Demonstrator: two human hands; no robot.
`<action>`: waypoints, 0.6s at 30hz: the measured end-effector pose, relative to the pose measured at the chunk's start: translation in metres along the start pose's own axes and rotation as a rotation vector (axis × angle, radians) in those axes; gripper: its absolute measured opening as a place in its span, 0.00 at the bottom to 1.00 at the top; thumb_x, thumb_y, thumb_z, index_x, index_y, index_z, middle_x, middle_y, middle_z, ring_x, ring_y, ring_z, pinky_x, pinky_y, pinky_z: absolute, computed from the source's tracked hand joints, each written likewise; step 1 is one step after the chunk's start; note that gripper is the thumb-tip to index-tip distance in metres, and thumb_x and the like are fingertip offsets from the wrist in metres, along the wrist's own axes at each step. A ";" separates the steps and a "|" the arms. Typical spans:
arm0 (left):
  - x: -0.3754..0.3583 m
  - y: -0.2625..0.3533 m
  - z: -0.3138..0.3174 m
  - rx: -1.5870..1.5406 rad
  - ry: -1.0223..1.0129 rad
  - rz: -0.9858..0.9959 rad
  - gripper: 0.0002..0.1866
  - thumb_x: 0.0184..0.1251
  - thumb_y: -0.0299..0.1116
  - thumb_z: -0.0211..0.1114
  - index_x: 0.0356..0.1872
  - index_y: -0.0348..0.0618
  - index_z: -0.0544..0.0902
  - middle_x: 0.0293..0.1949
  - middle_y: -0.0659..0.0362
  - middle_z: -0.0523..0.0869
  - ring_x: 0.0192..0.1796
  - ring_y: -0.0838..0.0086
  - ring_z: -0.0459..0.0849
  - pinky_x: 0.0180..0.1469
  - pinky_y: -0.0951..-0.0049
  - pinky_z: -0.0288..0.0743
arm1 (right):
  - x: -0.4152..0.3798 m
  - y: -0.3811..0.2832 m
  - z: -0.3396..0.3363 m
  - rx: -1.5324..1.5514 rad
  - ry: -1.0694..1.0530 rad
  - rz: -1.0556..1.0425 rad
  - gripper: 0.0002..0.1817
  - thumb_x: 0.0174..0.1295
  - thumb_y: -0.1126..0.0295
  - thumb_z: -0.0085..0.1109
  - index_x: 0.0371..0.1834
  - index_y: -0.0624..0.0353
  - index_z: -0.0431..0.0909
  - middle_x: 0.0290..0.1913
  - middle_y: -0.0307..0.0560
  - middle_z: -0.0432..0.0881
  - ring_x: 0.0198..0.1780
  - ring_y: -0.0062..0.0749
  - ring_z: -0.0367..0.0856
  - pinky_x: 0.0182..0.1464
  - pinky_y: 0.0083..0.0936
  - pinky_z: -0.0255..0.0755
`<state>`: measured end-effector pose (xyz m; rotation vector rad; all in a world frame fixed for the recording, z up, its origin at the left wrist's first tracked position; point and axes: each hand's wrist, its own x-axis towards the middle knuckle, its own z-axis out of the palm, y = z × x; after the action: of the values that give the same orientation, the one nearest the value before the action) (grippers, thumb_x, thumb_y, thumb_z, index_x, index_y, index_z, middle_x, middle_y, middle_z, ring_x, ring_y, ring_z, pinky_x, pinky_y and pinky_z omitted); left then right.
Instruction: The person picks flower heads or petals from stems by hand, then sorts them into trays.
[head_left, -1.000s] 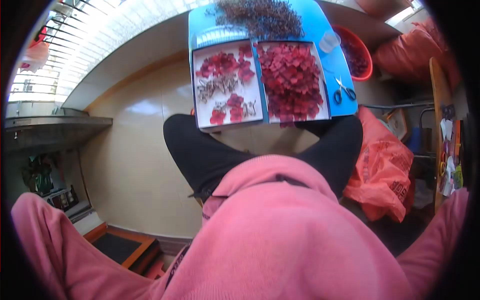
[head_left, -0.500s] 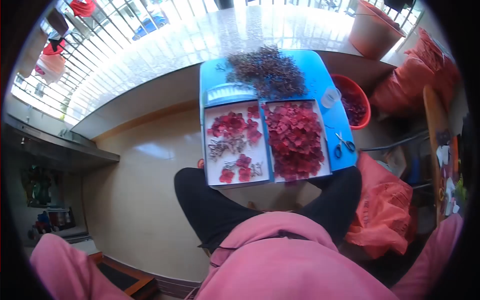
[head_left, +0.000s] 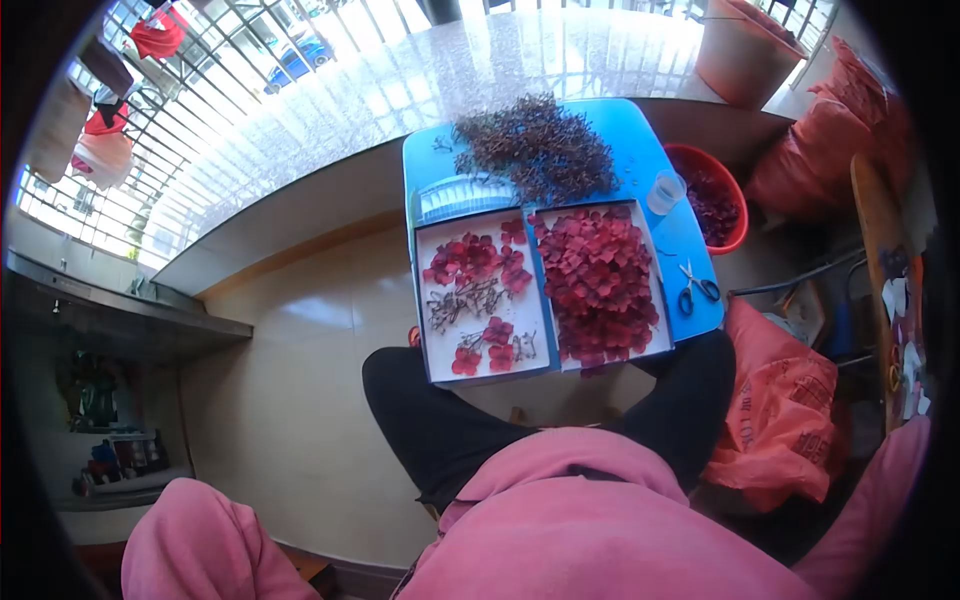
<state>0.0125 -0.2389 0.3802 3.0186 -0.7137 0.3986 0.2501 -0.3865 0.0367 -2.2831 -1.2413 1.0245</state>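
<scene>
Neither of my hands shows; only the pink sleeves appear, the left sleeve (head_left: 205, 540) at the lower left and the right sleeve (head_left: 875, 500) at the lower right. Before my knees stands a blue table (head_left: 690, 250). On it lies a white-lined tray (head_left: 450, 340) with some dark red petals (head_left: 465, 258) and small bare stems (head_left: 465, 303). Beside that tray, a second box is heaped with red petals (head_left: 600, 285). A pile of dry brown stems (head_left: 540, 150) covers the far part. Scissors (head_left: 697, 290) with dark handles lie on the right, near a clear plastic cup (head_left: 665, 192).
A red basin (head_left: 742, 215) holding dark petals stands right of the table. Red sacks lie at the right, one near (head_left: 780, 400) and one farther back (head_left: 820, 165). A bucket (head_left: 750, 55) sits on the ledge (head_left: 370, 95) by the barred window. A wooden board (head_left: 875, 270) leans at far right.
The view has shifted slightly, so the table and trays sit a little farther right. My left sleeve has moved right and lower in the view. The things on the table look unchanged.
</scene>
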 end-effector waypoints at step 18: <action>0.011 -0.008 0.003 0.033 -0.001 0.016 0.26 0.73 0.50 0.46 0.65 0.47 0.68 0.64 0.58 0.70 0.66 0.70 0.64 0.68 0.63 0.53 | 0.007 0.001 -0.027 0.144 0.090 -0.076 0.20 0.67 0.58 0.50 0.46 0.68 0.73 0.39 0.52 0.79 0.41 0.35 0.79 0.45 0.31 0.72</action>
<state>0.0265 -0.2366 0.3809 3.0456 -0.7396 0.4132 0.2727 -0.3801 0.0512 -2.1322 -1.1700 0.9422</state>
